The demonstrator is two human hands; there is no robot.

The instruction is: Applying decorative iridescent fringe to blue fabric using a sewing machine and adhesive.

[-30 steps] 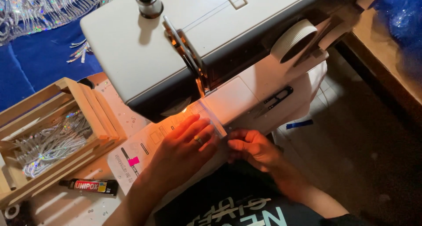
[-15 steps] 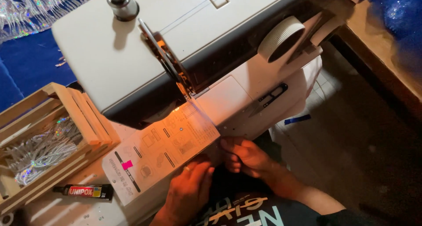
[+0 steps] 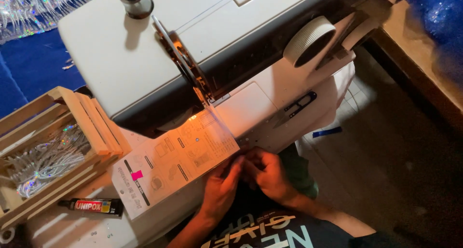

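At the left edge of the white table sits a slatted wooden crate holding shiny iridescent strips, with a small black glue tube lying just in front of it. Next comes a printed paper sheet, lit orange under the sewing machine. At the sheet's near corner, by the table edge, the left hand and the right hand meet, fingertips pressed together; whether they pinch anything I cannot tell. Black thread snips lie further right, by the white handwheel. Dark floor spreads beyond.
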